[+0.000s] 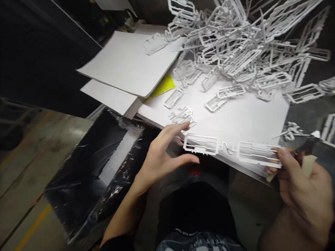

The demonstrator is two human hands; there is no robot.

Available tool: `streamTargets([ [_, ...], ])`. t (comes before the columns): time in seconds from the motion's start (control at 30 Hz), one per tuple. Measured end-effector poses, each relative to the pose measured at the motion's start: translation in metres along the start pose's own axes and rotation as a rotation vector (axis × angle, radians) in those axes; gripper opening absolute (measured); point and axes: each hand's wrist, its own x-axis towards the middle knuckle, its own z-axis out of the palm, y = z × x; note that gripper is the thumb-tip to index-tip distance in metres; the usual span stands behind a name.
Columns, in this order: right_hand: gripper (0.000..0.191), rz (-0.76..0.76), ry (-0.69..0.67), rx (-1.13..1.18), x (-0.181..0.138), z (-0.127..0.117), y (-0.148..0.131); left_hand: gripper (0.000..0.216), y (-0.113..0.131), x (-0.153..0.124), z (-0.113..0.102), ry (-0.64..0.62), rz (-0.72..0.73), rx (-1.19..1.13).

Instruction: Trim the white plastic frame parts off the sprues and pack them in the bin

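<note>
My right hand (pixel 300 181) pinches the right end of a white moulded plastic piece (pixel 230 149), two rectangular frames joined by a thin curly runner. The same hand also holds a small tool with a cream handle (pixel 309 164). My left hand (pixel 163 153) is open, its fingers spread beside the left frame of that piece, close to it or just touching it. The piece hangs over the near edge of a white sheet (pixel 246 118).
A big tangled heap of white plastic frames (pixel 243 42) covers the back of the table, with loose single frames (pixel 225 92) nearer. White boards (pixel 125 62) and a yellow sheet (pixel 163 87) lie at left. A black bin lined with clear film (pixel 96 170) stands below left.
</note>
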Motion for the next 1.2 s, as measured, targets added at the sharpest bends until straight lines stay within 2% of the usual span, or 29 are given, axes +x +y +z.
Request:
streamTargets([
  [0.07, 0.040, 0.054, -0.019, 0.032, 0.000, 0.005, -0.004, 0.074, -0.003, -0.001, -0.001, -0.088, 0.177, 0.158],
  [0.13, 0.043, 0.096, -0.024, 0.062, -0.001, 0.009, -0.009, 0.066, -0.004, 0.001, -0.001, -0.127, 0.259, 0.270],
  [0.43, 0.041, 0.095, -0.046, 0.095, 0.001, 0.006, -0.010, 0.053, 0.000, 0.006, -0.001, -0.190, 0.302, 0.341],
  [0.6, 0.039, 0.126, -0.083, 0.095, 0.002, 0.007, -0.010, 0.058, -0.002, 0.006, 0.000, -0.207, 0.474, 0.408],
  [0.7, 0.038, 0.158, -0.131, 0.132, 0.002, 0.010, -0.015, 0.051, -0.005, 0.005, 0.004, -0.201, 0.518, 0.366],
  [0.77, 0.037, 0.148, -0.166, 0.177, 0.002, 0.011, -0.018, 0.041, -0.006, 0.004, 0.007, -0.135, 0.457, 0.288],
  [0.8, 0.037, 0.120, -0.175, 0.201, 0.001, 0.011, -0.019, 0.034, -0.006, 0.004, 0.009, -0.068, 0.382, 0.231],
  [0.87, 0.044, 0.032, -0.199, 0.211, -0.001, 0.008, -0.019, 0.023, -0.003, 0.006, 0.010, 0.059, 0.161, 0.058],
  [0.93, 0.050, -0.064, -0.272, 0.096, -0.005, 0.003, -0.017, 0.023, 0.001, 0.010, 0.009, 0.095, -0.059, -0.162],
  [1.0, 0.041, -0.132, -0.393, -0.131, -0.009, 0.000, -0.016, 0.028, 0.007, 0.014, 0.006, 0.014, -0.189, -0.349],
  [1.07, 0.029, -0.207, -0.499, -0.338, -0.015, 0.000, -0.015, 0.029, 0.012, 0.017, 0.004, -0.099, -0.245, -0.441],
  [1.2, 0.026, -0.334, -0.600, -0.488, -0.024, 0.014, -0.016, 0.024, 0.018, 0.017, 0.005, -0.237, -0.299, -0.509],
])
